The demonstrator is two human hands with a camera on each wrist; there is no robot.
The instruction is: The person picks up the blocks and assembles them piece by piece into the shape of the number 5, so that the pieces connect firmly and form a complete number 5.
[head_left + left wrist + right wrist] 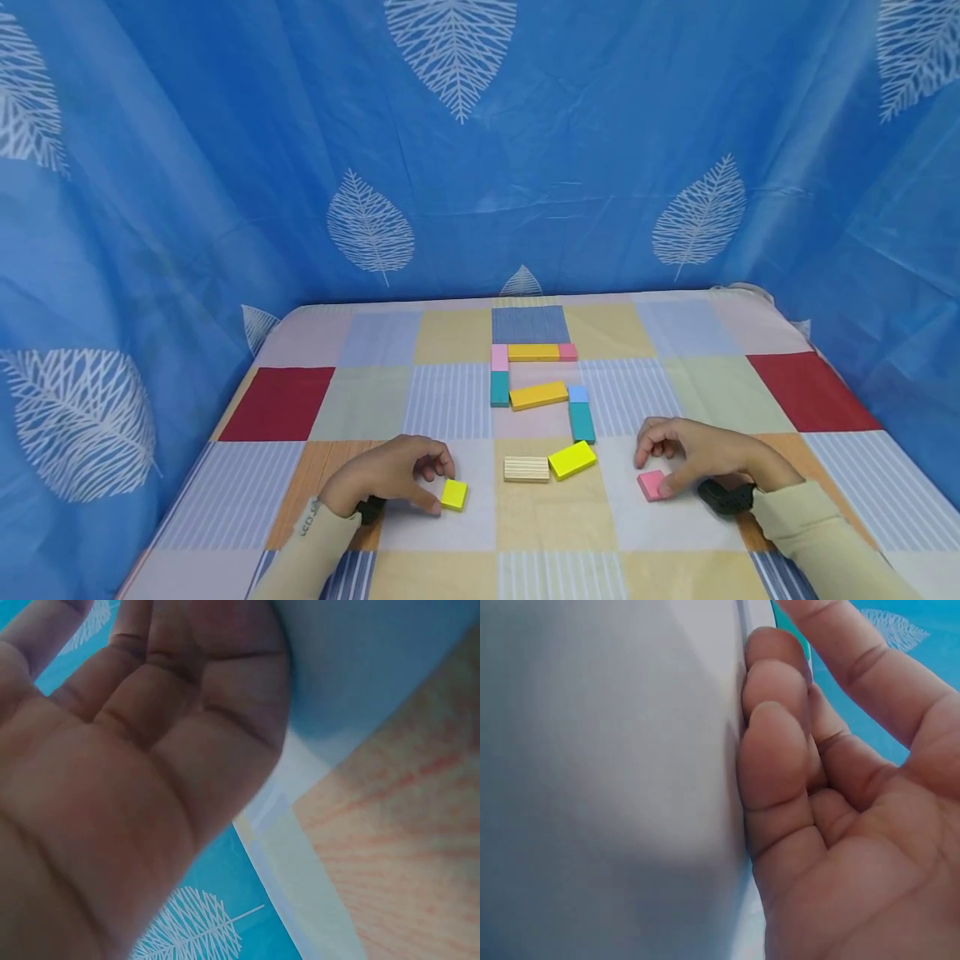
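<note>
A small yellow square block (453,494) lies on the patchwork cloth, just right of my left hand (393,475). That hand's thumb and index finger are parted beside the block's left edge. On the right, my right hand (693,454) reaches over a pink square block (651,485). Its thumb tip is at the block's right edge, while the index finger bends down just beyond the far edge. In the left wrist view the left palm (97,802) shows, without the block. The right wrist view shows the right hand's fingers (776,757) bent against the cloth; the pink block is hidden there.
Between the hands lie a ridged pale wooden block (527,469) and a tilted bright yellow block (572,460). Farther back, teal blocks (499,389), a light blue block (577,393), orange-yellow blocks (538,396) and pink blocks (499,357) form an outline. A blue leaf-print curtain (525,208) surrounds the table.
</note>
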